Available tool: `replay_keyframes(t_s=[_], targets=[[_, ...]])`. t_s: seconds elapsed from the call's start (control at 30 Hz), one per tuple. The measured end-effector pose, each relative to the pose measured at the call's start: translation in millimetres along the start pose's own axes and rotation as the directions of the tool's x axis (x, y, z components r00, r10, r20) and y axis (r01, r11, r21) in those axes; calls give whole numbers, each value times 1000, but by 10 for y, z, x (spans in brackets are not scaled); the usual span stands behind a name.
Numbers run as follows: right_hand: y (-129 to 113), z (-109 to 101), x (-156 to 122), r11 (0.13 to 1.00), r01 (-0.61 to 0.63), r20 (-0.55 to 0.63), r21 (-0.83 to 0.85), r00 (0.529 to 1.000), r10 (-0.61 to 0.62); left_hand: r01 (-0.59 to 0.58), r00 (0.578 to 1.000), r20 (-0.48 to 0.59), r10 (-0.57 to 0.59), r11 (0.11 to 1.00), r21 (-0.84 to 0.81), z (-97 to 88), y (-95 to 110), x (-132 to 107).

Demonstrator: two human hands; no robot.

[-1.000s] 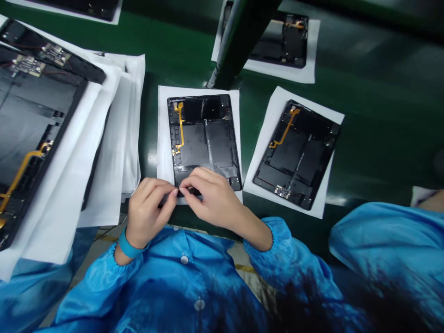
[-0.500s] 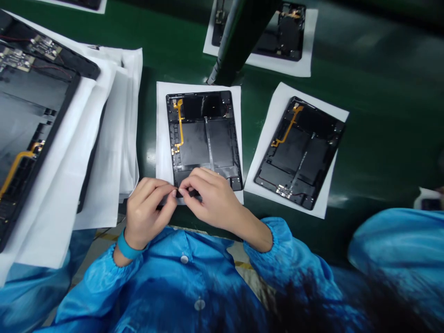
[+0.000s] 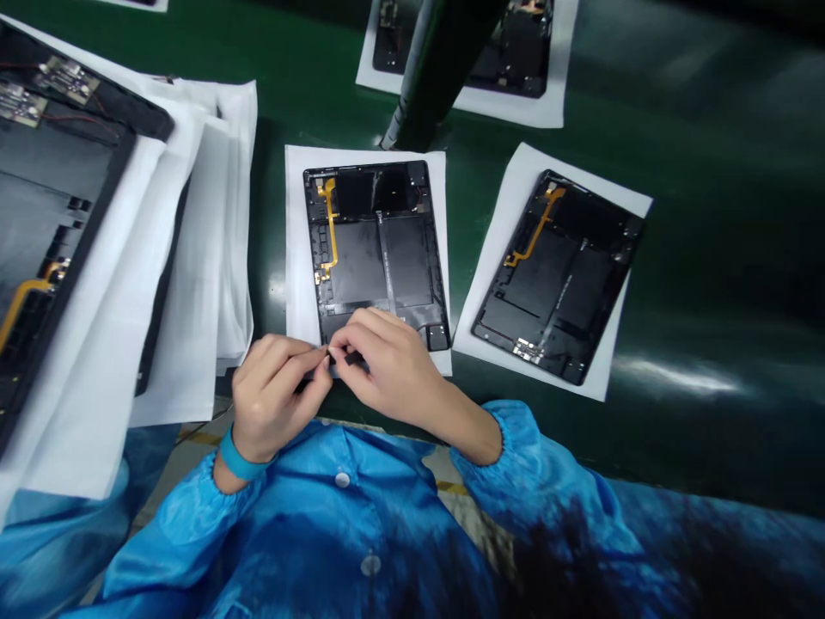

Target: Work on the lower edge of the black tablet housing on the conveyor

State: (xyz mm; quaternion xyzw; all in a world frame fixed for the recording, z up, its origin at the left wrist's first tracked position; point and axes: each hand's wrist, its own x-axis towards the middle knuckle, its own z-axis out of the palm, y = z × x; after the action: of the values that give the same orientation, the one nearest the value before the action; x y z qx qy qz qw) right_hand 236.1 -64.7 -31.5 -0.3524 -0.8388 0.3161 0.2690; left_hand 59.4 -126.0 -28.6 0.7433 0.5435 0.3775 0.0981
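An opened tablet (image 3: pixel 380 258) lies on a white foam sheet (image 3: pixel 298 232) in front of me, its dark battery cells and orange ribbon cable (image 3: pixel 331 225) exposed. At its near left corner my left hand (image 3: pixel 274 391) is closed, thumb and forefinger pinched together. My right hand (image 3: pixel 387 361) meets it there, also pinching, with the fingertips of both hands almost touching. Whatever sits between the fingers is too small and covered to make out. The right hand hides part of the tablet's near edge.
Another opened tablet (image 3: pixel 560 275) rests slanted on its sheet to the right. Stacked tablets with white sheets (image 3: pixel 219 223) fill the left side. A dark post (image 3: pixel 438 77) rises behind the middle tablet, partly covering a further tablet (image 3: pixel 528 52) on the green table (image 3: pixel 722 241).
My view has shifted slightly. Both hands stay pinched at the same corner of the tablet. A blue sleeve at the right edge has moved away.
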Motion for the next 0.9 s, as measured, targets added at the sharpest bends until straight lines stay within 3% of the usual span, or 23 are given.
replay_keyframes(t_s=[0.47,0.67,0.9], targets=[[-45,-58,47,995,-85,73,43,994,82,189,981,-31,-192,978,-85,-56,24,34],[-111,-76,113,991,-130,143,-27,981,132,264,954,-122,-273,961,-84,-83,20,22],[-206,-66,189,971,-216,171,-107,958,232,262,958,-98,-270,961,-86,-96,-2,-3]])
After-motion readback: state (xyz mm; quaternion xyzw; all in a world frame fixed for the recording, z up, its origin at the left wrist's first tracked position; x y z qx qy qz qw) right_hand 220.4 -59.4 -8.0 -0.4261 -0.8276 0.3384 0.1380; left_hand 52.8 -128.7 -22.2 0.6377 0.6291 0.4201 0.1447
